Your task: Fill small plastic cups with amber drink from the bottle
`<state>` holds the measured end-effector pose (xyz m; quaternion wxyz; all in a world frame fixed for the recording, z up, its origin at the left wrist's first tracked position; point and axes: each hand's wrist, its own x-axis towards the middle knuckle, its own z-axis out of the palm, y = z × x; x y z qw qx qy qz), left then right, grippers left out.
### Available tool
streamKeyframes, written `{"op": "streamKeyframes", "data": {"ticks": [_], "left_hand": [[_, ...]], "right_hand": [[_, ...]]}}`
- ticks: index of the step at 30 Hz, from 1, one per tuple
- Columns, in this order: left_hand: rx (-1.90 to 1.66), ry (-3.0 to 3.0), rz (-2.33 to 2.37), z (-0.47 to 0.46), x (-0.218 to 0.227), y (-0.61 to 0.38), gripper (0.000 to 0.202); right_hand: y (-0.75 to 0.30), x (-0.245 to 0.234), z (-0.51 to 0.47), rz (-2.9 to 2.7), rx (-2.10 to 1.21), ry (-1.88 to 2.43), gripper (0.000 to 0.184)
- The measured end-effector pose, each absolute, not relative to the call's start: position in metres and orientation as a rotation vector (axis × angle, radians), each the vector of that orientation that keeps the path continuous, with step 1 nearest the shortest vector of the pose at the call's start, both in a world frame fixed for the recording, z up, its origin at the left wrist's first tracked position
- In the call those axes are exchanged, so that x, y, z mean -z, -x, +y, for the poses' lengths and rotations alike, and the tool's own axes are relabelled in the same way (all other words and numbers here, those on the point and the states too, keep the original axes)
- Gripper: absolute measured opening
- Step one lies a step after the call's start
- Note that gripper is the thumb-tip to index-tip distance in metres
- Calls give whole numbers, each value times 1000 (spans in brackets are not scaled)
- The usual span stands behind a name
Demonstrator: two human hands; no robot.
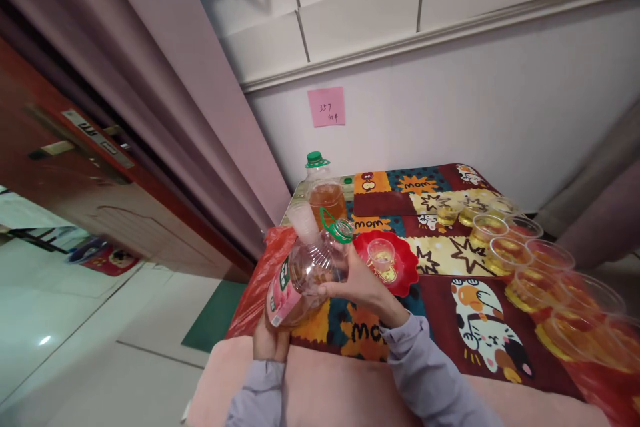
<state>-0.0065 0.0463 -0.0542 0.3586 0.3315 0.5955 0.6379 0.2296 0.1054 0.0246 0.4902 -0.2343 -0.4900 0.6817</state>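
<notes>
I hold a large clear plastic bottle (305, 273) with a pink label and a green cap, tilted on its side above the near left corner of the table. My left hand (270, 340) grips its base from below. My right hand (357, 283) wraps around its shoulder near the green cap and ring handle. Just right of the cap, a small clear cup (383, 259) with a little yellow liquid stands on a red scalloped plate (407, 265).
A second green-capped bottle (323, 195) of amber liquid stands at the table's far left. Several clear cups (510, 250) with yellow liquid line the right side of the patterned tablecloth (450, 317). A pink note (327, 107) hangs on the wall. A door is on the left.
</notes>
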Motion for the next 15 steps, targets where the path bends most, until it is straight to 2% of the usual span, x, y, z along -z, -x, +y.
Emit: {"op": "streamKeyframes", "data": {"ticks": [3, 7, 10, 15], "left_hand": [[-1606, -725, 1445, 46, 58, 6, 59], [-1627, -645, 1430, 48, 67, 12, 56], [-1631, -666, 1429, 49, 70, 11, 62], [-1628, -779, 1408, 47, 59, -1, 76]], "right_hand": [[-234, -25, 110, -1154, -1698, 551, 99], [-232, -23, 114, -1062, -1590, 658, 79], [-230, -21, 114, -999, -1526, 752, 69], [-227, -29, 107, -938, -1536, 786, 66]]}}
